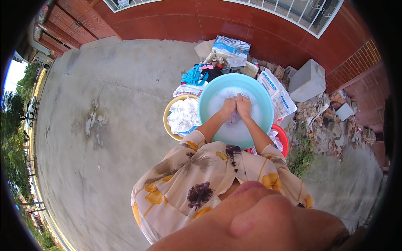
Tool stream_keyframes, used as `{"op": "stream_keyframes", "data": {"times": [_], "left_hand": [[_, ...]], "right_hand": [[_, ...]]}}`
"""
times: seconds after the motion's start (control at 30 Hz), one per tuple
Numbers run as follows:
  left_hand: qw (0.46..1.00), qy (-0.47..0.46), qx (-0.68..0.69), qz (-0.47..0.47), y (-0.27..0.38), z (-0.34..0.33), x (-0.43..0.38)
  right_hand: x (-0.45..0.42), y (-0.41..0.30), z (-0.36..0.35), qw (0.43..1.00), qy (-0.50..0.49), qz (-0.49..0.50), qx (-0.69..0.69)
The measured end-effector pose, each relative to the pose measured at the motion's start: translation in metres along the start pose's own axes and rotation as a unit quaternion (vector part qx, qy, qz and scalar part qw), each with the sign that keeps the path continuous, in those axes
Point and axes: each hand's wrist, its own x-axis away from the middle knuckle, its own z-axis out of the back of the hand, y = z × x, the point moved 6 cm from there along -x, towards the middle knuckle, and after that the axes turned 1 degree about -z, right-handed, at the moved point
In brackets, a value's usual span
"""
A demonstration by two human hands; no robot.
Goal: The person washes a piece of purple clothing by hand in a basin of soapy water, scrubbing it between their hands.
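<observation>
Over a large light-blue plastic basin [203, 94] of foamy water [222, 133], my left hand [229, 105] and my right hand [243, 105] are pressed together with fingers curled. A wet purplish cloth [234, 118] shows between my wrists and sinks into the suds. Both hands appear closed on it, though the gripped part is mostly hidden by my fingers. White laundry [183, 114] fills a yellow basin [166, 120] touching the left side of the blue one. At the lower right, a red basin [284, 141] with white cloth [274, 138] sits partly behind my right arm.
Blue and black garments [193, 75] lie behind the basins, near a red bottle [220, 64] and a blue-white box [232, 46]. A printed white sack [276, 92] is right of the blue basin. Farther right are a grey-white block [307, 81] and brick rubble [333, 116]. Concrete ground [125, 125] extends left.
</observation>
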Motion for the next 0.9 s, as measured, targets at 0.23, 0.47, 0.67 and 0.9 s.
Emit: {"op": "stream_keyframes", "data": {"times": [0.23, 0.47, 0.67, 0.9], "left_hand": [[1.000, -0.021, -0.008, 0.001, 0.027, -0.010, 0.000], [0.909, 0.086, -0.384, -0.137, 0.016, 0.033, -0.048], [0.970, -0.031, -0.237, -0.040, 0.004, 0.030, -0.039], [0.983, -0.041, 0.135, 0.113, 0.000, 0.009, -0.025]], "right_hand": [[-0.043, 0.041, 0.023, 0.988, 0.083, 0.047, 0.118], [-0.058, 0.067, -0.008, 0.953, -0.095, 0.055, 0.282], [-0.050, 0.058, -0.016, 0.963, -0.127, 0.125, 0.204], [-0.030, 0.015, -0.018, 0.991, -0.091, 0.089, 0.045]]}}
